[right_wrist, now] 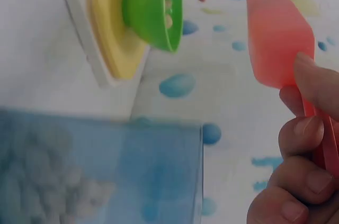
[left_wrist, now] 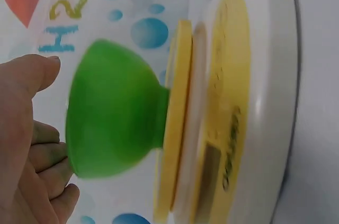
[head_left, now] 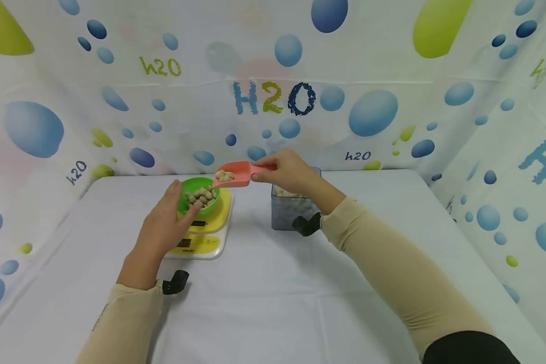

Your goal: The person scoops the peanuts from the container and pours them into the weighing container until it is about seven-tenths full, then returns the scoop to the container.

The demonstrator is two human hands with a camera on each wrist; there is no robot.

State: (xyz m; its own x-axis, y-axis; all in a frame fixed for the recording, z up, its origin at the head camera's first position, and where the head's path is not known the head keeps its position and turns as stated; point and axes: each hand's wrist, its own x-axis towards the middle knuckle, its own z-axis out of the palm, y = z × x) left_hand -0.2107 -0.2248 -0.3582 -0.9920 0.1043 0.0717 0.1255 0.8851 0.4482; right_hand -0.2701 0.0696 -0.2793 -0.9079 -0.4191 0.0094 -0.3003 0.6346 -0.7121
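Note:
In the head view my right hand (head_left: 287,174) grips the handle of a pink scoop (head_left: 241,173), held level with a few small tan nuts (head_left: 224,176) in it. The scoop's lip is over the right edge of a green bowl (head_left: 186,188) holding more nuts (head_left: 201,196). This bowl stands on a yellow and white kitchen scale (head_left: 216,225). My left hand (head_left: 166,220) is at the bowl's left side, its thumb and fingers spread about the rim. In the left wrist view the thumb is apart from the bowl (left_wrist: 114,113); whether the other fingers touch it, I cannot tell.
A clear bluish plastic container (head_left: 287,215) with more nuts stands right of the scale, below my right forearm. A white cloth covers the table (head_left: 264,303). Behind it hangs a white curtain (head_left: 186,111) with blue and green drops.

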